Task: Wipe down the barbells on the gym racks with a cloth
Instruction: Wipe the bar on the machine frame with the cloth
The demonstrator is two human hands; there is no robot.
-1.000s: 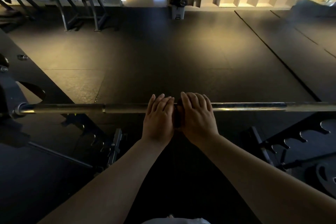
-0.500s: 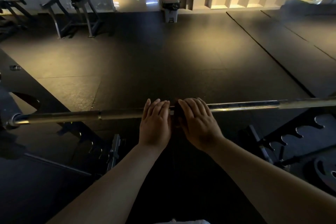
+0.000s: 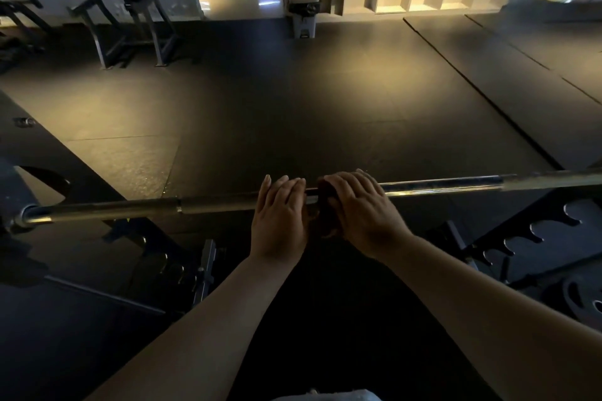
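A long steel barbell (image 3: 456, 185) runs across the view at waist height, its left end resting in a rack hook. My left hand (image 3: 281, 215) lies over the middle of the bar with its fingers laid across the top. Just to its right, my right hand (image 3: 361, 208) grips a dark cloth (image 3: 324, 205) wrapped around the bar; only a strip of the cloth shows between the two hands and below the palm.
Dark rack uprights with notched hooks stand at the lower left (image 3: 153, 238) and lower right (image 3: 534, 234). A weight plate (image 3: 580, 299) lies at the right edge. Beyond the bar is rubber floor, a bench frame (image 3: 127, 10), a bin (image 3: 304, 15) and shelving.
Both hands sit a little lower and further right in the view; the bar now tilts up to the right. A small gap has opened between the hands.
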